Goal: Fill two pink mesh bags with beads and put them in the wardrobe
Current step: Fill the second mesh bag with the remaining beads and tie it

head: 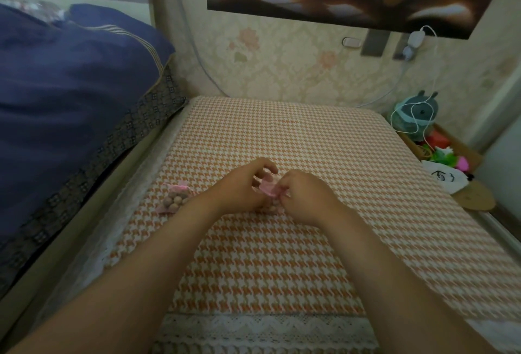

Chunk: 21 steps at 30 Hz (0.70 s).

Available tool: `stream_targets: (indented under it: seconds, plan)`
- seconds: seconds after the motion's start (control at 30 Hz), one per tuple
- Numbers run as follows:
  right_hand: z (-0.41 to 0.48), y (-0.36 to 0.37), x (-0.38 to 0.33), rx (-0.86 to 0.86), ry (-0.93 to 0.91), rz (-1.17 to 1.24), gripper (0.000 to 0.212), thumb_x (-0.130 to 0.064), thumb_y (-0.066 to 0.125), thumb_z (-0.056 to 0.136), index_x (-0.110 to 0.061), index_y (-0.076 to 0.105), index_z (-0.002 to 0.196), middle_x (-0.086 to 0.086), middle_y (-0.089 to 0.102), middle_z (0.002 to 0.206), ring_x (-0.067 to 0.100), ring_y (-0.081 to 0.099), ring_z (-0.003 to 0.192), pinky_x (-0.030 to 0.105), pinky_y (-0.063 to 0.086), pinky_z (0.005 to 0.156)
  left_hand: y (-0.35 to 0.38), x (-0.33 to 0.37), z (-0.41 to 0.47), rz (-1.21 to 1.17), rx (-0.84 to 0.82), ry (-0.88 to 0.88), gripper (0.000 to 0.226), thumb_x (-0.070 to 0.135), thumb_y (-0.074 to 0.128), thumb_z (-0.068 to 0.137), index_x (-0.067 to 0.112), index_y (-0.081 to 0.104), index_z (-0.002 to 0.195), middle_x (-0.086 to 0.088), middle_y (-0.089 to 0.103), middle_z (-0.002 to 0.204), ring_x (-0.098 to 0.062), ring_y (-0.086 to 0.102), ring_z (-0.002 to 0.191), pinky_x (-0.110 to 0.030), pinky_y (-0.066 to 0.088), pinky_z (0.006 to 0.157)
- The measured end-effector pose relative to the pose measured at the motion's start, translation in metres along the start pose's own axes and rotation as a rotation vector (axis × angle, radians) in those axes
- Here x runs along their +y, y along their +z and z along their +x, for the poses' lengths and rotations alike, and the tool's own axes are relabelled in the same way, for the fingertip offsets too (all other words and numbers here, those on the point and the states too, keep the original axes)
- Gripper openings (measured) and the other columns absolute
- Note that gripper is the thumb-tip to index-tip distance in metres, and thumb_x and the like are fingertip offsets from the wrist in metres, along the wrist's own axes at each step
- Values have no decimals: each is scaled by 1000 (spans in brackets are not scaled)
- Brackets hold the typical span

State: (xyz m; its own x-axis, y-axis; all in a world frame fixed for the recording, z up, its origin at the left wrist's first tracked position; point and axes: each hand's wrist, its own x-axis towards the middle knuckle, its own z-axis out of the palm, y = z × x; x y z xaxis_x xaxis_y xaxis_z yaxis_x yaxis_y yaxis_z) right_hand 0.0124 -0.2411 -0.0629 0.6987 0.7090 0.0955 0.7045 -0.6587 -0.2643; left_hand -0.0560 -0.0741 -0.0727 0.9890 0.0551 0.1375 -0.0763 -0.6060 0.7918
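We see a pink mesh bag (pixel 269 188) pinched at its top between the left hand (pixel 244 184) and the right hand (pixel 303 194), both clamped on it just above the orange houndstooth cloth (pixel 296 255). A few beads (pixel 271 209) show beneath it. A second, bead-filled bag (pixel 176 198) lies on the cloth to the left, near a blue quilt (pixel 73 94).

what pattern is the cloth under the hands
Orange-and-white houndstooth on the tablecloth, with white lace edging; head view.
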Motion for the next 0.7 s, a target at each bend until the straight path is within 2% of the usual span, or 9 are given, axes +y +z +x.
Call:
stream_targets:
  seconds: [0.13, 0.2, 0.27, 0.33, 0.37, 0.43, 0.5, 0.6, 0.7]
  plan:
    - [1, -6, 7, 138, 34, 159, 24, -25, 57, 91, -28, 73, 109, -9, 63, 115, 12, 60, 96, 38, 53, 85, -2, 4, 1, 110, 17, 7, 26, 17, 74, 79, 30, 63, 97, 10, 66, 99, -15, 67, 84, -32, 58, 72]
    - [2, -9, 12, 230, 96, 250, 25, -19, 57, 92, -30, 70, 110, -12, 65, 115, 9, 60, 92, 34, 53, 85, -3, 5, 2, 198, 17, -37, 15, 22, 70, 83, 33, 66, 92, 15, 64, 93, -10, 64, 84, -26, 53, 73]
    - [5, -10, 19, 270, 152, 310, 29, -15, 55, 93, -29, 67, 116, -11, 67, 116, 10, 63, 95, 34, 54, 87, -5, 8, 1, 222, 35, -72, 5, 32, 65, 89, 31, 70, 88, 17, 65, 84, -4, 61, 78, -19, 45, 67]
    - [8, -7, 27, 241, 182, 295, 33, -14, 54, 95, -27, 65, 124, -9, 66, 122, 11, 62, 103, 34, 52, 91, -6, 11, 2, 199, 73, -85, 22, 39, 59, 93, 26, 71, 79, 13, 68, 77, -4, 62, 72, -23, 47, 64]
    - [10, -4, 31, 209, 191, 265, 36, -14, 54, 95, -27, 63, 127, -7, 65, 127, 13, 62, 107, 35, 51, 94, -6, 12, 3, 186, 89, -99, 28, 39, 57, 95, 22, 74, 82, 9, 71, 80, -6, 64, 74, -26, 51, 67]
    - [15, 4, 37, 134, 186, 177, 39, -15, 55, 96, -26, 61, 132, -4, 60, 136, 18, 58, 119, 39, 48, 101, -7, 14, 4, 180, 111, -127, 29, 35, 55, 96, 17, 78, 91, 6, 74, 91, -7, 67, 80, -28, 53, 75]
    - [21, 12, 39, 66, 131, 79, 42, -13, 55, 96, -24, 60, 136, 0, 57, 141, 22, 52, 129, 42, 44, 107, -7, 13, 7, 214, 129, -128, 23, 29, 60, 94, 16, 78, 91, 5, 74, 87, -7, 66, 77, -26, 52, 70]
    - [32, 26, 41, 11, 88, 20, 45, -11, 53, 95, -22, 60, 138, 4, 58, 141, 25, 53, 128, 42, 45, 106, -9, 10, 9, 232, 145, -136, 15, 25, 65, 90, 19, 78, 87, 12, 69, 73, -1, 61, 65, -18, 45, 59]
    - [39, 36, 45, 35, 127, 63, 39, -11, 55, 95, -19, 65, 132, 7, 63, 133, 26, 58, 120, 37, 47, 101, -12, 9, 10, 192, 140, -166, 13, 21, 65, 89, 20, 78, 87, 8, 72, 78, -7, 66, 68, -25, 55, 62]
